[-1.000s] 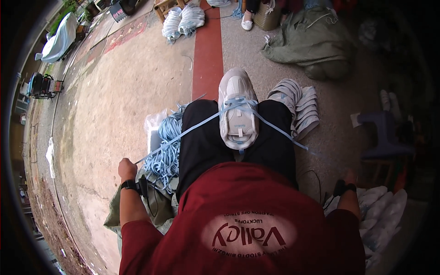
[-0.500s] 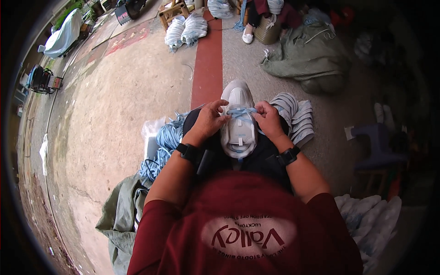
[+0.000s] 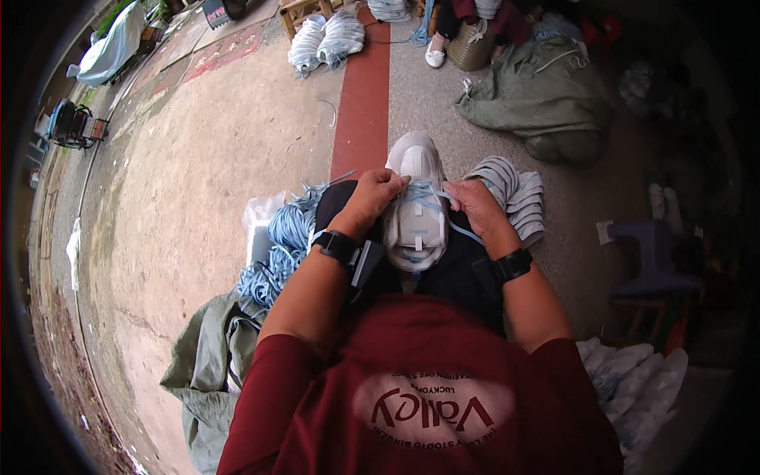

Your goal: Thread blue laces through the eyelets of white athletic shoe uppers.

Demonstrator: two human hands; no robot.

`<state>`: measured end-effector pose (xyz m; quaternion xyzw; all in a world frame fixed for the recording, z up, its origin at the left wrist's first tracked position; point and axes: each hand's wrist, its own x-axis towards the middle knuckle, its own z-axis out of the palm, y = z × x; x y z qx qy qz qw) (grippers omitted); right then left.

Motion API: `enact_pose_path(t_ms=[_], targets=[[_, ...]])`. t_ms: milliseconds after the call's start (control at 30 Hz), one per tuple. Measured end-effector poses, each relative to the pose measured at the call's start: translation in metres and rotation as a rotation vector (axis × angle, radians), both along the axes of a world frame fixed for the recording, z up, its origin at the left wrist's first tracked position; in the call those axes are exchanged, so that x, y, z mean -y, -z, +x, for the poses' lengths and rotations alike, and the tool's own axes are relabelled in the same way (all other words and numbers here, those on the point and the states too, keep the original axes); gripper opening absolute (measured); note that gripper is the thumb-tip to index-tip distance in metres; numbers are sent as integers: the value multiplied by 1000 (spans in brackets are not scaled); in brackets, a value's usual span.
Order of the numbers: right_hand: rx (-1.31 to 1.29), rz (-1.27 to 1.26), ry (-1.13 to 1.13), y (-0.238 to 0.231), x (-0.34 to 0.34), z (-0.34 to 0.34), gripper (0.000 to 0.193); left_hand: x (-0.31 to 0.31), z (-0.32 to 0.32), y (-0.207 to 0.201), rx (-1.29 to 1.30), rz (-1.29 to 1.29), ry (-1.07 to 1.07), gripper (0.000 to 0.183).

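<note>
A white sneaker point(image 3: 417, 229) lies between my thighs, toe pointing away from me and its tongue and opening toward me. Light blue shoelace point(image 3: 421, 191) crosses the upper part in loose strands. At the shoe's left edge, the fingers of my left hand point(image 3: 375, 196) are pinched on the lace, and a thin blue end pokes out beyond that hand. Opposite, my right hand point(image 3: 478, 209) grips the lace between thumb and finger, with a length trailing below the palm. The left fingertips partly cover the lace there.
Blue lace bundles point(image 3: 286, 229) lie beside my left leg, near a grey-green cloth sack point(image 3: 207, 356). Stacked shoe uppers point(image 3: 522, 202) stand by my right knee. Farther off are a green sack point(image 3: 546, 99), more uppers point(image 3: 326, 41), a seated person's foot point(image 3: 435, 54) and a dark plastic stool point(image 3: 645, 245).
My left hand has gone from spread fingers to a pinch at the shoe's left edge. My right hand has shifted slightly right and lower, drawing lace out sideways.
</note>
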<state>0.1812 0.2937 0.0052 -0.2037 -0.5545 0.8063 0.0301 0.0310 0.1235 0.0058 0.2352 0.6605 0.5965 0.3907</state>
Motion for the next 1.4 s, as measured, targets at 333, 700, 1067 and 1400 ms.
enact_pose_path(t_ms=[333,700,1067,1400], targets=[[-71,958,555,-1,33,-12,4,-2,3,15,-14,14,-35,30],[219,470,12,-7,10,5,19,-1,-2,27,-177,20,-16,28],[199,806,-54,-11,29,13,28,23,12,2,-612,-147,-11,32],[164,1041,119,-10,50,14,32,27,9,15,-454,-13,-101,30]])
